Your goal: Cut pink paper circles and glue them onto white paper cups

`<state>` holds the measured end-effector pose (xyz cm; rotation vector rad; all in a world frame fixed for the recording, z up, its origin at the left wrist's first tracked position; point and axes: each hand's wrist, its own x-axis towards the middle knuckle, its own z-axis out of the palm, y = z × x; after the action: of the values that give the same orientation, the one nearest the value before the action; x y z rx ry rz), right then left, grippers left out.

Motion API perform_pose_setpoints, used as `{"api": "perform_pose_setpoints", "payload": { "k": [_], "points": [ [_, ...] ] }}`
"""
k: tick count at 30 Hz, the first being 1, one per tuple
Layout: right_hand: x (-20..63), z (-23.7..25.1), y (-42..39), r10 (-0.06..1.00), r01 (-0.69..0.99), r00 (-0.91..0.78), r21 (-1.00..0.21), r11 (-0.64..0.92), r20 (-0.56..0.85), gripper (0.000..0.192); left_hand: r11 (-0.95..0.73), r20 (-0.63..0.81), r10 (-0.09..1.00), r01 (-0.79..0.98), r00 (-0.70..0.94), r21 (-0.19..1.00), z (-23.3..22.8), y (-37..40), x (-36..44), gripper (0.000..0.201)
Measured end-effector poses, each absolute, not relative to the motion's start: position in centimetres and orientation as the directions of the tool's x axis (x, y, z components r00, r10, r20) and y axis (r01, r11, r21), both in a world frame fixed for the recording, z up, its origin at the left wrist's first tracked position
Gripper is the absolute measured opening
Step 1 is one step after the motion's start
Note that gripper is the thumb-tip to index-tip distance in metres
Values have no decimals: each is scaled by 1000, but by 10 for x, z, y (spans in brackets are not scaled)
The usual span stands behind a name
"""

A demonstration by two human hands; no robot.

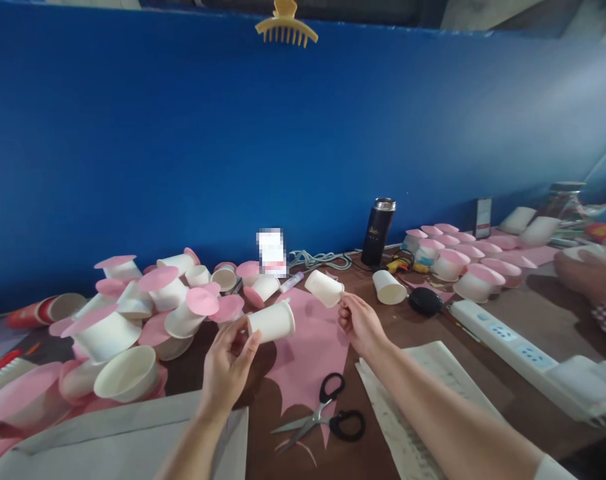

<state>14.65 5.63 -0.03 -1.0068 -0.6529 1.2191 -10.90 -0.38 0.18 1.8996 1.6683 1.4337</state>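
Observation:
My left hand is closed round a white paper cup, which lies tilted on its side in the air. Another white paper cup is pinched at its rim by my right hand. Beneath both cups lies a sheet of pink paper with curved cut-outs along its edges. Black-handled scissors rest open just in front of that sheet, beside a thin pink scrap. A third white cup lies on its side to the right of my right hand.
Many cups with pink paper discs crowd the left; more stand in rows at right. A black bottle, phone, power strip and newspaper surround the work area. Another person's hand is far right.

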Motion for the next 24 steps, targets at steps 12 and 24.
{"api": "perform_pose_setpoints", "payload": {
  "k": [12,24],
  "points": [
    [171,5,72,930,-542,266,-837,-74,-255,13,-368,526,850,682,-28,632,1,-6,-104,44],
    [149,12,41,989,30,19,-989,144,144,15,-411,642,766,793,33,449,14,-16,-99,37]
  ]
}}
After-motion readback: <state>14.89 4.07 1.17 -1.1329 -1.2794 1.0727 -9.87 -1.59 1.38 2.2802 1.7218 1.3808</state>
